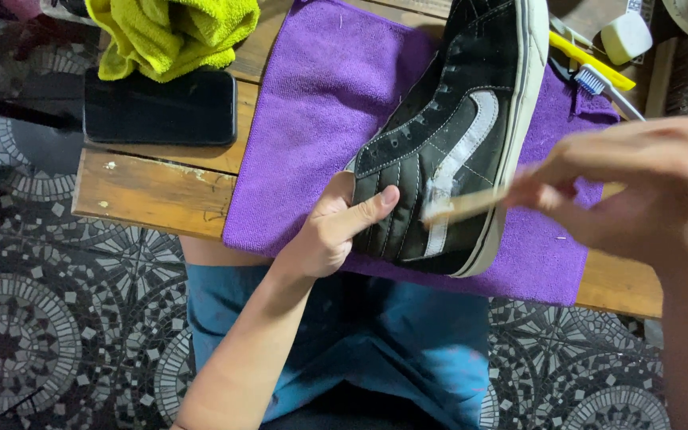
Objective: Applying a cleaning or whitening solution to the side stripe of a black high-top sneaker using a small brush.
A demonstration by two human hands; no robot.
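Black suede and leather make up the high-top shoe (447,135), which lies on its side on a purple cloth (320,103) spread over the wooden tabletop (153,187), its heel toward the near edge. The left hand (332,231) grips the heel end, thumb pressed across the black leather, fingers wrapped behind. The right hand (631,187), blurred, pinches a pale wooden brush (467,205) between closed fingers, the brush's tip touching the shoe's white side stripe. Toward the far left corner sit a dark phone (161,107) and a crumpled yellow-green towel (173,32). Near the far right edge lie a toothbrush (599,84) and a small white block (625,36).
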